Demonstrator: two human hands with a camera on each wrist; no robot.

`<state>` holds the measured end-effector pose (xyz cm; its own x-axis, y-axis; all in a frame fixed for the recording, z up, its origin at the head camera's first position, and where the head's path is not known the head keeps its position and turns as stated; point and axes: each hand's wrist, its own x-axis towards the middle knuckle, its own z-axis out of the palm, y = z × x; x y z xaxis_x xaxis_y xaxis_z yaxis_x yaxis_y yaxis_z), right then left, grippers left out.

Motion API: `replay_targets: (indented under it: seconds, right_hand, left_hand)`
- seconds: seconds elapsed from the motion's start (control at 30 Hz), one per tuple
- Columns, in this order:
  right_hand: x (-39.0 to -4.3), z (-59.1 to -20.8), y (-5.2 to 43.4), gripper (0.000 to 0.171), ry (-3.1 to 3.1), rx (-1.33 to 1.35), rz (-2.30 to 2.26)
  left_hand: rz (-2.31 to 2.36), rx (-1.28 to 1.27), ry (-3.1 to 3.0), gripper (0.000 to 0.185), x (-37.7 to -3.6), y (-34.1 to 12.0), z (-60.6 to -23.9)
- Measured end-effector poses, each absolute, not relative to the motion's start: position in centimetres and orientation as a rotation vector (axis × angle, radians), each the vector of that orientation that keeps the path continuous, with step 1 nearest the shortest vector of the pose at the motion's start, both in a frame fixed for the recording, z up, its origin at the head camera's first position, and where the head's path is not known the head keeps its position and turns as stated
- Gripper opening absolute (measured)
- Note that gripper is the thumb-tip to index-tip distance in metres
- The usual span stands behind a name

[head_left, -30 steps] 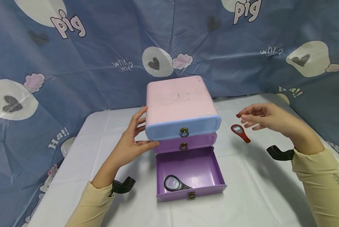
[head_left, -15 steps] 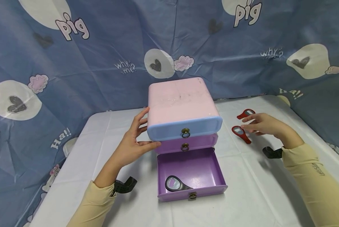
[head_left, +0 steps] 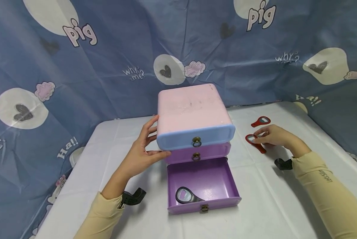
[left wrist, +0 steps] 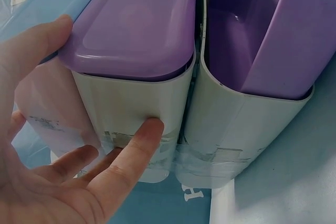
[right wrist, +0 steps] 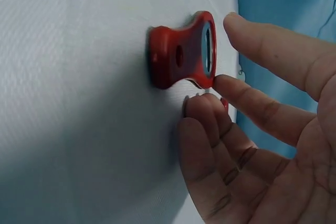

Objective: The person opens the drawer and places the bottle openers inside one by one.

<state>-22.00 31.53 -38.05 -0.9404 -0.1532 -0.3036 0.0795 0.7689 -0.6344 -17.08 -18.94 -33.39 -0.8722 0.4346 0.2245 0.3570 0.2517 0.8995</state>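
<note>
My left hand (head_left: 139,152) rests against the left side of a stacked drawer unit (head_left: 193,103), its thumb at the front edge between the blue drawer (head_left: 178,141) and the purple drawer (head_left: 181,155). Its fingers lie fairly straight along the side. The bottom purple drawer (head_left: 208,182) is pulled out, with a black bottle opener (head_left: 184,195) inside. My right hand (head_left: 275,136) is at the nearer red bottle opener (head_left: 259,146). In the right wrist view, thumb and fingers spread around that opener (right wrist: 184,53), without a visible grip; a fingertip appears to touch its rim.
Behind the right hand, another red bottle opener (head_left: 260,121) lies on the white tablecloth (head_left: 256,186). A blue printed curtain (head_left: 107,66) hangs behind the table and along its sides. Ring pulls (head_left: 196,142) hang from the drawer fronts.
My right hand has moved left and down from the farther red bottle opener, which now lies on the cloth, to the nearer one. The left hand has stayed against the drawer unit.
</note>
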Motion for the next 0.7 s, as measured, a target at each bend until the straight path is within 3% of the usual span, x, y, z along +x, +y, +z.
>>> replay_targets:
  seconds: [0.27,0.7]
  right_hand:
    - [-22.2,-38.3,31.2,0.071,2.721,-0.081,-0.824]
    - [-21.7,-37.9,29.8,0.058,2.789,-0.199,-0.714]
  left_hand:
    - [1.719,0.756,2.431,0.118,-17.0,-18.8,-33.4]
    - [1.723,0.755,2.423,0.117,-17.1,-18.8,-33.4]
